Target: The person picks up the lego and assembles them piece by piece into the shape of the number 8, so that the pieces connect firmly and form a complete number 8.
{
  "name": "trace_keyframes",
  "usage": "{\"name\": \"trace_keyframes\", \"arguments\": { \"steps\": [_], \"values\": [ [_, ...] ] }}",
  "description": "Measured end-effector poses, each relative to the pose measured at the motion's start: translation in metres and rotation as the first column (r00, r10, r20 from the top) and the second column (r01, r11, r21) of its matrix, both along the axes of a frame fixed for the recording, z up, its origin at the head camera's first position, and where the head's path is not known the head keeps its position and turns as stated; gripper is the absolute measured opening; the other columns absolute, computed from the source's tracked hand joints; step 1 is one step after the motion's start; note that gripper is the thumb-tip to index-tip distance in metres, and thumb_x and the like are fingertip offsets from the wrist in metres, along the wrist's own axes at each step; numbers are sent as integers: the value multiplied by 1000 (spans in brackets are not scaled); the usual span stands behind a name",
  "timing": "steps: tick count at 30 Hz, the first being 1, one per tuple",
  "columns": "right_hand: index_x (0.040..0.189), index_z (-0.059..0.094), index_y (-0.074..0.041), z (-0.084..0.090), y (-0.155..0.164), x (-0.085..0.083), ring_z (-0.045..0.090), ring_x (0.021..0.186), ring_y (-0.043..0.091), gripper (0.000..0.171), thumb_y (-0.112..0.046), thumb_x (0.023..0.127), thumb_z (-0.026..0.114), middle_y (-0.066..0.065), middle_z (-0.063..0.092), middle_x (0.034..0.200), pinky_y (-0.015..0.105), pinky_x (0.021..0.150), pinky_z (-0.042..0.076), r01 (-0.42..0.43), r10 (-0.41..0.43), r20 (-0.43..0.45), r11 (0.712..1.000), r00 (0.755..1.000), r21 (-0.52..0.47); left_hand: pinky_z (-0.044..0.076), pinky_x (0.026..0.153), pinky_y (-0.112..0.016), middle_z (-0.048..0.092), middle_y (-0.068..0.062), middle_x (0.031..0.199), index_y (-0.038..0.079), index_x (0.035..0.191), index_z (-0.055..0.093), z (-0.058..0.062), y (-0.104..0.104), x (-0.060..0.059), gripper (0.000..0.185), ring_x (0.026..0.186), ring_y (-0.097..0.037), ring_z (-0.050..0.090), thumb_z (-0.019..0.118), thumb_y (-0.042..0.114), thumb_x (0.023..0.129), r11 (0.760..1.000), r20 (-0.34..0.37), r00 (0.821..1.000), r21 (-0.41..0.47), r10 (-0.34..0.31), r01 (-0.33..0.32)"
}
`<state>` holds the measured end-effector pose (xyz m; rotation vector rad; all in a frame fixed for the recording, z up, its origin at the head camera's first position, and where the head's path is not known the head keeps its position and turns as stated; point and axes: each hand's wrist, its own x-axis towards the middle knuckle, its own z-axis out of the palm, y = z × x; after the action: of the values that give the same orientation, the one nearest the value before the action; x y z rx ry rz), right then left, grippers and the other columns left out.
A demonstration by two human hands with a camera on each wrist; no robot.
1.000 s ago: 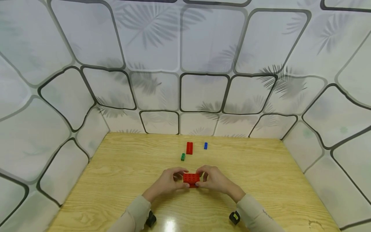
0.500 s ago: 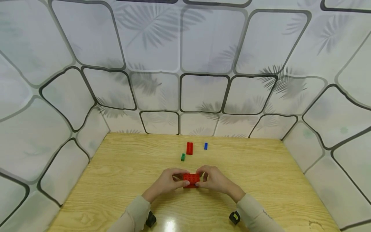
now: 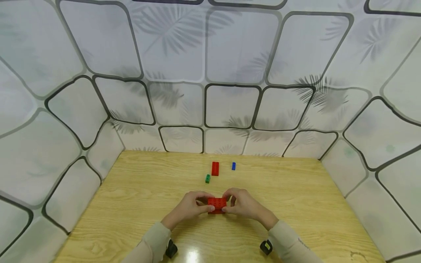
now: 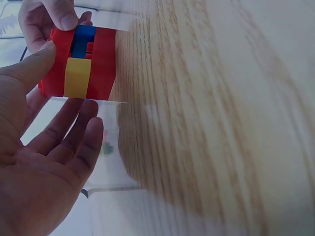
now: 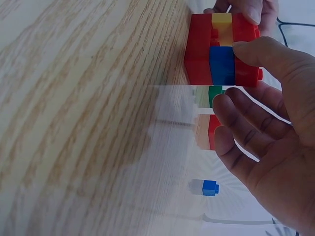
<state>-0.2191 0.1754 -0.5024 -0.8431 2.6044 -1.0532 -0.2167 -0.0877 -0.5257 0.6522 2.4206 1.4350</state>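
Both hands hold a small brick stack (image 3: 216,204) low over the wooden table (image 3: 296,204), near its front middle. The stack has red bricks on its outer layers, with a yellow brick (image 4: 77,77) and a blue brick (image 5: 222,65) between them. My left hand (image 3: 205,205) pinches the stack's left end, thumb (image 4: 29,69) on the red side. My right hand (image 3: 228,205) pinches the right end, thumb (image 5: 268,59) on the stack's top face. In the wrist views the stack's bottom red layer (image 5: 199,49) meets the table surface.
Three loose bricks lie farther back on the table: a red brick (image 3: 215,168), a small green brick (image 3: 208,178) and a small blue brick (image 3: 233,166). Patterned white walls (image 3: 230,106) enclose the table on the left, back and right.
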Motion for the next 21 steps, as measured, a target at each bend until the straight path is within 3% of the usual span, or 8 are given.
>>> {"name": "trace_keyframes", "arguments": {
  "steps": [21],
  "values": [
    [109, 69, -17, -2, 1, 0, 61, 81, 8, 20, -23, 94, 82, -6, 70, 98, 21, 62, 52, -17, 17, -4, 1000, 1000, 5, 55, 86, -32, 74, 4, 111, 19, 122, 75, 4, 2, 3, 28, 103, -16, 66, 78, 32, 98, 999, 11, 1000, -34, 6, -5]
  ]
}}
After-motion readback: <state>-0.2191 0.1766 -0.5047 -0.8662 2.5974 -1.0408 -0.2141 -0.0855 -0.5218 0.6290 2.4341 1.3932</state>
